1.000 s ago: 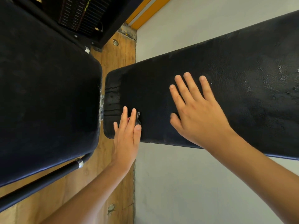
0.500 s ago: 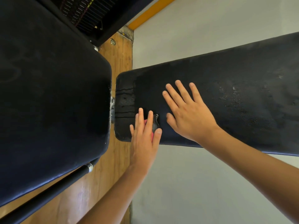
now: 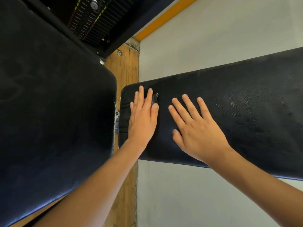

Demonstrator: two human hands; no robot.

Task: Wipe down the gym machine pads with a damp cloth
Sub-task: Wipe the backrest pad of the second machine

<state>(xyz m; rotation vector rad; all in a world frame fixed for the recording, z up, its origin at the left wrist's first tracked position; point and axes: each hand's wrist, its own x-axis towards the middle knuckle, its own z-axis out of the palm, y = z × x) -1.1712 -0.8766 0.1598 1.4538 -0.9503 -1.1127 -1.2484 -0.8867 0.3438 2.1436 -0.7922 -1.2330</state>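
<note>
A long black bench pad [image 3: 246,128] runs from the centre to the right edge, its surface speckled with wet droplets on the right part. My left hand [image 3: 142,118] lies flat on the pad's left end and presses a small cloth [image 3: 155,97] under the fingers. Only a dark crumpled corner and a sliver of pink of the cloth show. My right hand [image 3: 196,128] rests flat on the pad just to the right, fingers spread, holding nothing. A second, wider black pad [image 3: 57,112] fills the left side.
A narrow gap with a metal bracket [image 3: 116,115] separates the two pads. A weight stack [image 3: 95,18] in a dark frame sits at the top. Wooden floor board [image 3: 124,71] runs below the gap, grey floor [image 3: 205,46] beyond, with an orange strip [image 3: 164,17].
My left hand slid with the cloth from the pad's near edge up toward its far edge. My right hand stayed flat on the pad, now slightly nearer me.
</note>
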